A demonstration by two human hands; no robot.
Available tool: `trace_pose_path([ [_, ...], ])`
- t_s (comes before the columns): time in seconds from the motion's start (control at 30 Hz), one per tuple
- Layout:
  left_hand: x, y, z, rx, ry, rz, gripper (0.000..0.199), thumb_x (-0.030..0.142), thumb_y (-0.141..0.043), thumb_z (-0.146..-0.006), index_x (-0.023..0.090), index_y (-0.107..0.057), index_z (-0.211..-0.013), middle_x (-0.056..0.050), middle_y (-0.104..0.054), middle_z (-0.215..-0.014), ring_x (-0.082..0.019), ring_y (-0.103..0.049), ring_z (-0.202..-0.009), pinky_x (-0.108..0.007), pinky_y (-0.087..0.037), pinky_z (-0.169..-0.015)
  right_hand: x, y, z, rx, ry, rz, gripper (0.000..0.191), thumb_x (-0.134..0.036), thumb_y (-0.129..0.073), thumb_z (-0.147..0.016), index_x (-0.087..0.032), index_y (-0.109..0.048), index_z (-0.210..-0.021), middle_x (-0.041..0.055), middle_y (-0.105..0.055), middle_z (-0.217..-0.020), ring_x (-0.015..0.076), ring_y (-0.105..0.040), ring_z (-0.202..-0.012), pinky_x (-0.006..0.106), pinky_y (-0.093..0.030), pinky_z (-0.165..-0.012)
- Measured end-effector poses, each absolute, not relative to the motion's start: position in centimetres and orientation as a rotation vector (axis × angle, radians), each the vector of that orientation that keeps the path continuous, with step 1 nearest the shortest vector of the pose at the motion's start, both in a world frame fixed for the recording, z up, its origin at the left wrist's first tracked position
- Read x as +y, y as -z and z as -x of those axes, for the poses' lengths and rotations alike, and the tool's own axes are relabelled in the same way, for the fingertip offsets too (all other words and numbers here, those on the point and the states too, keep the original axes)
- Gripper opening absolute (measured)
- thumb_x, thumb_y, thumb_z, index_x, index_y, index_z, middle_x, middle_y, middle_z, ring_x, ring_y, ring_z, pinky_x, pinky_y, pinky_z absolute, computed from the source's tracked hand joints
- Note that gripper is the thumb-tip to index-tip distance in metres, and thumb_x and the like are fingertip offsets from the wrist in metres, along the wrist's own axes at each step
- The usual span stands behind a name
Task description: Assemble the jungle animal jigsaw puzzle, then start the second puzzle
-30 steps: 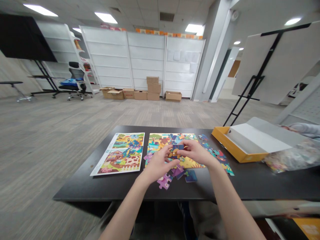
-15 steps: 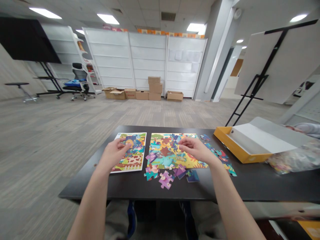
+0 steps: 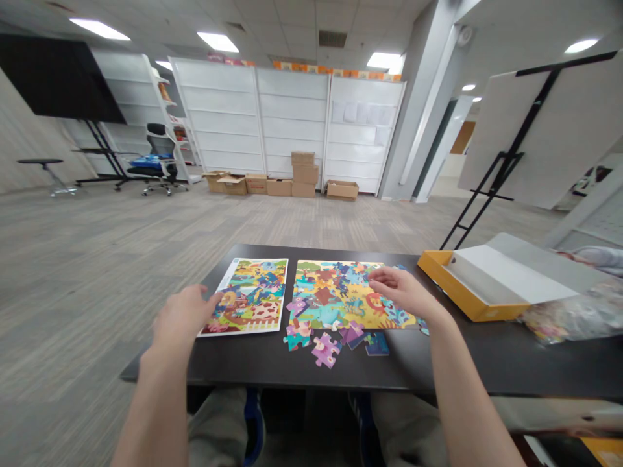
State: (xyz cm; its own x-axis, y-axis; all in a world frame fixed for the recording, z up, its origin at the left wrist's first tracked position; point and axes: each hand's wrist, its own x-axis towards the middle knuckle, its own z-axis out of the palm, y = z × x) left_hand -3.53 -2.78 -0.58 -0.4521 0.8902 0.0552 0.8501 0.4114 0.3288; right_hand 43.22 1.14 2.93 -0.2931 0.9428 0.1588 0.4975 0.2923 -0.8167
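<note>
A printed picture sheet [image 3: 265, 310] with a white border lies at the left of the black table [image 3: 272, 363]. My left hand [image 3: 182, 318] is above its lower left edge, fingers apart and nothing visible in them. A colourful animal puzzle picture [image 3: 357, 305] lies right of the sheet, with loose jigsaw pieces on it. My right hand [image 3: 402, 288] is over its right part, fingers loosely curved and no piece visible in them. In front of the picture lie a purple jigsaw piece [image 3: 325, 350], a dark blue piece [image 3: 378, 344] and several others. My right hand and forearm hide some pieces at the right.
At the table's right stands an open yellow box [image 3: 496, 310] with a white inside. A clear plastic bag [image 3: 574, 314] with colourful contents lies beside it. A grey sleeve [image 3: 596, 254] of another person shows at the far right. Cardboard boxes [image 3: 304, 175] stand by the back shelves.
My left hand has drawn back left and down, uncovering more of the sheet. My right hand has moved right across the puzzle picture, and the view has shifted slightly.
</note>
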Motion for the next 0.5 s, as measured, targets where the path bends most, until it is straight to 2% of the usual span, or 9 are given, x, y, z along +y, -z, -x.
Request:
trace_pose_path([
  [0.07, -3.4, -0.3, 2.2, 2.524, -0.363, -1.579, 0.052, 0.058, -0.055, -0.084, 0.018, -0.071, -0.112, -0.02, -0.076, -0.104, -0.042, -0.072, -0.1, -0.046, -0.054, -0.078, 1.2, -2.9, -43.4, -1.921, -0.871, 1.295, 0.038, -0.053, -0.069, -0.082, -0.019, -0.068, -0.098, 0.0098, -0.075, -0.096, 0.0228, -0.071, -0.085, 0.037, -0.059, -0.078],
  [0.17, -3.8, -0.9, -1.6, 1.904, -0.389, -1.803, 0.045, 0.054, -0.054, -0.086, 0.022, -0.069, -0.114, -0.005, -0.077, -0.085, -0.027, -0.075, -0.078, -0.032, -0.055, -0.07, 1.2, -2.8, -43.5, -1.938, -0.873, 1.321, 0.038, -0.052, -0.069, -0.082, -0.018, -0.068, -0.098, 0.0097, -0.075, -0.094, 0.023, -0.071, -0.086, 0.037, -0.058, -0.079],
  [0.23, -3.8, -0.8, -4.1, 1.688, -0.338, -1.918, 0.039, 0.05, -0.055, -0.086, 0.024, -0.071, -0.111, -0.003, -0.077, -0.079, -0.024, -0.074, -0.078, -0.029, -0.053, -0.07, 1.2, -2.7, -43.5, -1.948, -0.875, 1.331, 0.037, -0.052, -0.069, -0.082, -0.018, -0.068, -0.097, 0.0095, -0.075, -0.093, 0.0231, -0.071, -0.086, 0.037, -0.058, -0.079],
  [0.3, -3.8, -0.8, -6.0, 1.764, -0.293, -2.085, 0.028, 0.042, -0.061, -0.084, 0.025, -0.075, -0.102, -0.004, -0.078, -0.087, -0.025, -0.074, -0.086, -0.029, -0.052, -0.074, 1.2, -2.6, -43.4, -1.955, -0.876, 1.325, 0.036, -0.052, -0.069, -0.082, -0.018, -0.068, -0.096, 0.0092, -0.074, -0.092, 0.0231, -0.071, -0.086, 0.037, -0.058, -0.08],
  [0.37, -3.6, -1.0, -6.9, 1.876, -0.219, -2.164, 0.023, 0.041, -0.063, -0.084, 0.027, -0.078, -0.096, -0.005, -0.078, -0.094, -0.027, -0.073, -0.09, -0.031, -0.05, -0.075, 1.2, -2.5, -43.4, -1.963, -0.875, 1.32, 0.035, -0.052, -0.068, -0.082, -0.018, -0.068, -0.094, 0.0089, -0.074, -0.092, 0.0229, -0.071, -0.086, 0.037, -0.058, -0.08],
  [0.43, -3.3, -1.2, -7.0, 1.957, -0.171, -2.206, 0.026, 0.044, -0.059, -0.089, 0.028, -0.079, -0.092, -0.006, -0.078, -0.1, -0.028, -0.072, -0.093, -0.032, -0.05, -0.075, 1.2, -2.5, -43.4, -1.973, -0.874, 1.32, 0.035, -0.051, -0.067, -0.082, -0.018, -0.068, -0.094, 0.0087, -0.074, -0.091, 0.0226, -0.071, -0.086, 0.036, -0.057, -0.08],
  [0.5, -2.7, -1.0, -6.8, 2.024, -0.198, -2.266, 0.032, 0.043, -0.052, -0.095, 0.026, -0.079, -0.096, -0.008, -0.076, -0.111, -0.028, -0.071, -0.102, -0.034, -0.051, -0.08, 1.2, -2.5, -43.5, -1.977, -0.869, 1.326, 0.034, -0.051, -0.067, -0.083, -0.018, -0.068, -0.093, 0.0084, -0.074, -0.09, 0.0222, -0.071, -0.085, 0.035, -0.057, -0.079],
])
